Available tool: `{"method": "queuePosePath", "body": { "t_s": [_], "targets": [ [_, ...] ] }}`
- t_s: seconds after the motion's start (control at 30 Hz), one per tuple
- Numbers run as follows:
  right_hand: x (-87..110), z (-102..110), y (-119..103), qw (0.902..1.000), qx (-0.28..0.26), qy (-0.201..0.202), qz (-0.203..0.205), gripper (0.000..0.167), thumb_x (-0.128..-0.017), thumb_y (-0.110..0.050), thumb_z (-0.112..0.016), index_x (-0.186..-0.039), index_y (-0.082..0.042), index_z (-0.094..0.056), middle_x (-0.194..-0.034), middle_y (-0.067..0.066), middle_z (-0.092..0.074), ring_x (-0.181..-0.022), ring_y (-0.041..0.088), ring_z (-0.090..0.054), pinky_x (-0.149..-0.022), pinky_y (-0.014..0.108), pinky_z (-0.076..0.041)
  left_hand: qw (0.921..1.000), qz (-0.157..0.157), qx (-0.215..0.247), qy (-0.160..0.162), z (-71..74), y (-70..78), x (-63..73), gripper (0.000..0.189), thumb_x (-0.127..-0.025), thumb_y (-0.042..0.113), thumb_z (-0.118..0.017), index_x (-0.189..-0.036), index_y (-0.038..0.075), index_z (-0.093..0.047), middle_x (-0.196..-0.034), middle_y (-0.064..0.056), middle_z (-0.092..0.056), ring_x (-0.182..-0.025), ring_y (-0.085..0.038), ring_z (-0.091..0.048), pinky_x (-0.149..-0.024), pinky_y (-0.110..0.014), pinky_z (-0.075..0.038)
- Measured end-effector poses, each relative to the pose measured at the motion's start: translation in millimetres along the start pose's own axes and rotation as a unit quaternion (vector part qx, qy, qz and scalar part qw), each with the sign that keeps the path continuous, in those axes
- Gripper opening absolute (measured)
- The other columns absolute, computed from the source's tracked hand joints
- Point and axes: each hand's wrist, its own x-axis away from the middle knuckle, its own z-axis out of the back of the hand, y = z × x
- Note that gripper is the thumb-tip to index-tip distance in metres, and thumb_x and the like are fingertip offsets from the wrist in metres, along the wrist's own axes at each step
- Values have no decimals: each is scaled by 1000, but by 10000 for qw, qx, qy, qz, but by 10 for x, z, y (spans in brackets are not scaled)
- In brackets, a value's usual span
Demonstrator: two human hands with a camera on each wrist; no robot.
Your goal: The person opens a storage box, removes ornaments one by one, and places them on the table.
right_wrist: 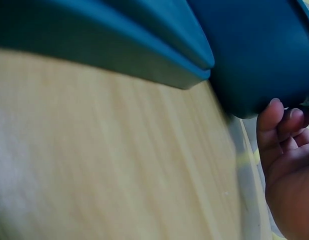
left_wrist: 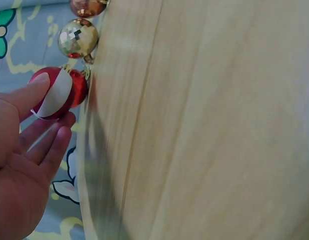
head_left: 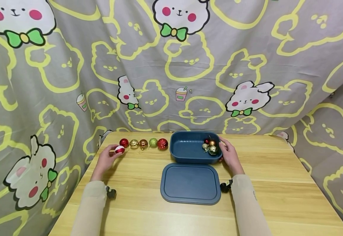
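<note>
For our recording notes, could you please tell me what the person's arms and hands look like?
The left sleeve and right sleeve are long and pale beige, ending at the wrists; the right one bears a small greyish mark. A small black device sits beside the end of each sleeve. The left hand and right hand are bare.

The head camera looks forward and down across the counter point(head_left: 142, 203) from farther back, while wrist cameras look closely along the left hand point(left_wrist: 24, 162) and right hand point(right_wrist: 289, 175), sharing with it the striped ball point(head_left: 119, 149) and blue box point(head_left: 195, 161) respectively.
</note>
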Motion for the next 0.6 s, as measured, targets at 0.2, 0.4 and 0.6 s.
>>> {"method": "queuePosePath", "body": {
  "t_s": [0.2, 0.4, 0.6],
  "targets": [
    [1, -12, 10, 10000, 68, 48, -25, 54, -112, -34, -44, -161, -12, -37, -105, 32, -69, -51, 21, -57, -55, 36, -57, 9999, 2, -155, 30, -31, -16, -10, 46, -102, 17, -68, -141, -1, -54, -137, -30, -59, -115, -47, -66, -93, -48, -57],
    [20, -34, 34, 9996, 124, 193, 156, 56, -110, -43, -45, -160, -17, -42, -101, 27, -69, -51, 15, -55, -54, 32, -55, 9998, 13, -205, 56, -58, -25, 1, 46, -101, 16, -69, -140, -2, -55, -136, -31, -60, -116, -48, -66, -96, -52, -57],
    [18, -19, 54, 9997, 107, 163, 161, 57, -110, -43, -46, -160, -16, -41, -100, 27, -69, -51, 15, -55, -54, 33, -56, 9996, 88, -263, 13, -67, -29, -12, 46, -101, 18, -69, -140, -2, -55, -136, -31, -60, -117, -47, -66, -98, -54, -56]
  ]
}}
